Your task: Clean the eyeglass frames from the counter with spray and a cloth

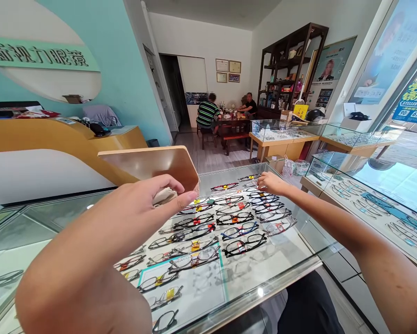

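Rows of eyeglasses (234, 218) lie on a glass-topped display case (278, 269). My left hand (159, 195) is over the case's left part, thumb and fingers curved with a gap between them, beside a beige cloth (165, 196). What its fingers touch, if anything, is hidden behind the hand. Reaching to the far right end of the rows, my right hand (271, 183) has its fingers bent together at a pair of glasses near the back edge. Its fingertips are too small to show clearly what they grip. A black-framed pair (245, 244) lies nearest the front in the middle row.
An upright wooden panel (156, 164) stands behind my left hand. Another glass case (375, 204) is at the right, with more cases beyond it. Two people sit at a dark table (232, 121) at the back. A curved counter (65, 139) is at the left.
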`<state>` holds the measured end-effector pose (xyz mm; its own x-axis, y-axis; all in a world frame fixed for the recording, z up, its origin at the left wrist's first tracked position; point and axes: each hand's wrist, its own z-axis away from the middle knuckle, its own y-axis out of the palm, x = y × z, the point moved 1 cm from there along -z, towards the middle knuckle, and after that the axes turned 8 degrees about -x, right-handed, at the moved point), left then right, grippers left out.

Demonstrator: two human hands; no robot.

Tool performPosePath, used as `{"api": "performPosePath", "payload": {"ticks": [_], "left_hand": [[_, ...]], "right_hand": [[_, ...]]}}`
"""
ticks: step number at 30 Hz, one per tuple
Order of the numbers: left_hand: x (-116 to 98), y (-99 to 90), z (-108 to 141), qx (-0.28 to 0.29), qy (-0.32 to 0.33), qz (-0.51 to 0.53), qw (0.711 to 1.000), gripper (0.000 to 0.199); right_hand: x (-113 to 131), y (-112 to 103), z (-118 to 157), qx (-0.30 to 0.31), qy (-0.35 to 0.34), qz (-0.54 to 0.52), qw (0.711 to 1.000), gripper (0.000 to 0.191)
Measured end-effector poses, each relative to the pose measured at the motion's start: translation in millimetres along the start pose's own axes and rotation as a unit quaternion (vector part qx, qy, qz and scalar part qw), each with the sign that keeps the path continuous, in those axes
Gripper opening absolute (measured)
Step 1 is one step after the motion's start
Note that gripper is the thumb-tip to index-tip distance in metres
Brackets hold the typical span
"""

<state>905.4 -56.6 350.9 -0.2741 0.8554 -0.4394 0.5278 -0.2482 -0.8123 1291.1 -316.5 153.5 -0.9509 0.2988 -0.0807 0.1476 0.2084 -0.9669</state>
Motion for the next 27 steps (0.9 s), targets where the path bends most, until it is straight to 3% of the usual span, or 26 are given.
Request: {"api": "performPosePath", "payload": {"ticks": [2, 4, 13, 18, 23, 27], "left_hand": [[-1.8, -0.8, 1.3, 0.077, -0.045, -0.059, 0.994, 0.081], [-4.4, -3.0, 2.8, 0.104, -0.072, -0.087, 0.988, 0.086], [-5.5, -3.6, 5.2, 0.096, -0.071, -0.056, 0.991, 0.08], [1.5, -2.9, 5.2, 0.073, -0.013, -0.01, 0.997, 0.062], [3.0, -6.8, 10.2, 0.081, 0.009, 0.002, 0.997, 0.058], [-1.1, -9.8, 13.2, 0.091, 0.007, -0.007, 0.996, 0.057]], "right_hand": [[3.5, -4.0, 1.3, 0.005, 0.003, 0.003, 1.0, 0.02], [6.7, -8.0, 1.6, 0.011, 0.007, 0.007, 1.0, 0.019], [3.1, -19.8, -21.5, 0.006, 0.132, 0.049, 0.99, 0.022], [2.6, -8.8, -41.9, 0.056, 0.193, 0.045, 0.979, 0.03], [8.6, -2.8, -52.5, 0.074, 0.247, 0.002, 0.966, 0.03], [10.0, -21.3, -50.3, 0.031, 0.285, -0.075, 0.955, 0.024]]}}
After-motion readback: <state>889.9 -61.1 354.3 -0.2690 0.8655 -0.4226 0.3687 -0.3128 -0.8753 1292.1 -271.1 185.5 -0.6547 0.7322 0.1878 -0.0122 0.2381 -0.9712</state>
